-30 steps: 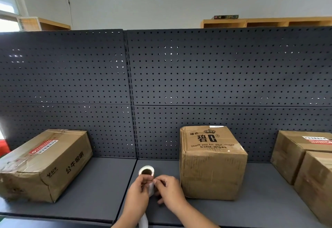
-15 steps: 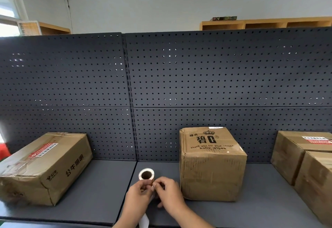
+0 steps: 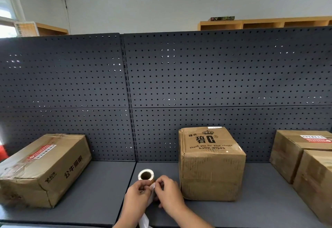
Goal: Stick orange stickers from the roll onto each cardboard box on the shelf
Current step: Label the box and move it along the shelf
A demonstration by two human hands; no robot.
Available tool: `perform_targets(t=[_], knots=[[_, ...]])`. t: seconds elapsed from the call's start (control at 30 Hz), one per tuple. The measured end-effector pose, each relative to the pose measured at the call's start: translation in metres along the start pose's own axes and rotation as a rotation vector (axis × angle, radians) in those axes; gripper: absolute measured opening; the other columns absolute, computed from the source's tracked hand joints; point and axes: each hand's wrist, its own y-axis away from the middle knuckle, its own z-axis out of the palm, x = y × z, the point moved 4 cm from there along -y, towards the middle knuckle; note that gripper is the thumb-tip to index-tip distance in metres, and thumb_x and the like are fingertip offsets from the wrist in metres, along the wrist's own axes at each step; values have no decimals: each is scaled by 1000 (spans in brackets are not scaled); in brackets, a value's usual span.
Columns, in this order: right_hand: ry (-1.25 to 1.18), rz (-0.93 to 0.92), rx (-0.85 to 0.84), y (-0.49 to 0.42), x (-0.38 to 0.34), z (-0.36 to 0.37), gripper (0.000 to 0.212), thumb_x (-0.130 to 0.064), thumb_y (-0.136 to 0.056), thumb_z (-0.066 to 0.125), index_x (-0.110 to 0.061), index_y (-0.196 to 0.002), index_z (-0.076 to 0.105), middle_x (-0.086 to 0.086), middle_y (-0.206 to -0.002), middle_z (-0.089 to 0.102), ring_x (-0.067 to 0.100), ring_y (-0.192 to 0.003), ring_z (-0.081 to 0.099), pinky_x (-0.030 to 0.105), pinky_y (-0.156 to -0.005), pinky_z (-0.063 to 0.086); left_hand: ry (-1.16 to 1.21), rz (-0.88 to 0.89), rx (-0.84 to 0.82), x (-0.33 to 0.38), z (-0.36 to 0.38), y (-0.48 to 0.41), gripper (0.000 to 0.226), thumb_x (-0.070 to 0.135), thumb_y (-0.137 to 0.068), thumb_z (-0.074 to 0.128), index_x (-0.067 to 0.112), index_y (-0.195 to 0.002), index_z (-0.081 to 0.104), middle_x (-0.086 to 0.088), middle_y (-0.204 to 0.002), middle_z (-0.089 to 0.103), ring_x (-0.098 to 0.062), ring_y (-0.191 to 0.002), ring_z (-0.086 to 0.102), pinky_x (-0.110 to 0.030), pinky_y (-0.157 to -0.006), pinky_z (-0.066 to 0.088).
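Note:
A small sticker roll with a brown core and an orange edge is held upright just above the dark shelf, left of the middle cardboard box. My left hand grips the roll from below. My right hand pinches at the roll's loose edge, fingers against the left thumb. A white backing strip hangs down between my wrists. A long cardboard box lies at the left. Two more boxes stand at the right, one behind and one in front.
A dark perforated back panel rises behind the shelf, with a vertical post at its centre. Bare shelf lies between the left box and the middle box, and between the middle box and the right boxes. Wooden shelving stands against the far wall.
The view has tilted slightly, so the boxes sit a little lower in frame. Both hands stay together on the roll; the fingers have shifted slightly at its edge.

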Motion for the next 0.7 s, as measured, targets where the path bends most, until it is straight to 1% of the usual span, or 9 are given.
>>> perform_targets(t=[0.07,0.13,0.2,0.27,0.33,0.47,0.57,0.7], knots=[[19,23,14,0,1,-1,11,-28,-97,57,-25,-88,61,1,-79,73,17,-66,73,39,-48,61,-19,-1,19,-2,-2,-2,22,3,-89,71,24,-90,76,2,-82,74,-15,-86,70,-17,-70,46],[28,54,5,1,1,-2,12,-27,-97,55,-21,-88,60,7,-76,74,19,-58,74,34,-43,56,-29,-20,39,-4,-4,-4,21,3,-89,70,23,-90,75,0,-84,73,-12,-83,67,-17,-68,45],[59,59,0,2,2,-4,15,-28,-96,51,-18,-88,61,11,-75,76,21,-52,73,31,-44,50,-26,-41,56,-7,-7,-6,21,1,-89,68,21,-89,74,-3,-84,72,-11,-79,65,-16,-66,44],[94,64,20,3,4,-6,17,-29,-94,50,-18,-86,61,10,-75,76,20,-47,71,31,-51,50,-22,-56,66,-10,-10,-7,21,0,-89,67,19,-89,74,-3,-85,72,-12,-78,65,-16,-65,43],[116,68,42,3,7,-9,18,-28,-93,49,-19,-83,61,7,-72,76,19,-45,69,31,-53,52,-15,-66,65,-12,-10,-9,19,1,-89,68,19,-89,74,-3,-85,73,-14,-80,66,-19,-66,44],[89,61,57,7,9,-12,15,-21,-95,50,-17,-85,60,-2,-71,77,22,-41,66,32,-48,53,-1,-89,63,-15,-9,-12,16,6,-90,70,21,-90,75,0,-85,74,-17,-84,68,-24,-68,47],[85,57,56,10,8,-13,14,-20,-98,50,-17,-88,59,-2,-69,76,19,-39,64,34,-49,54,-1,-128,69,-15,-8,-17,14,11,-90,70,24,-90,75,4,-89,75,-16,-89,69,-28,-69,48],[76,49,81,15,6,-17,14,-20,-100,49,-18,-88,56,0,-65,75,17,-37,61,33,-47,53,12,-176,91,-17,-7,-23,14,11,-92,67,22,-92,75,3,-91,74,-14,-87,67,-27,-67,47]])
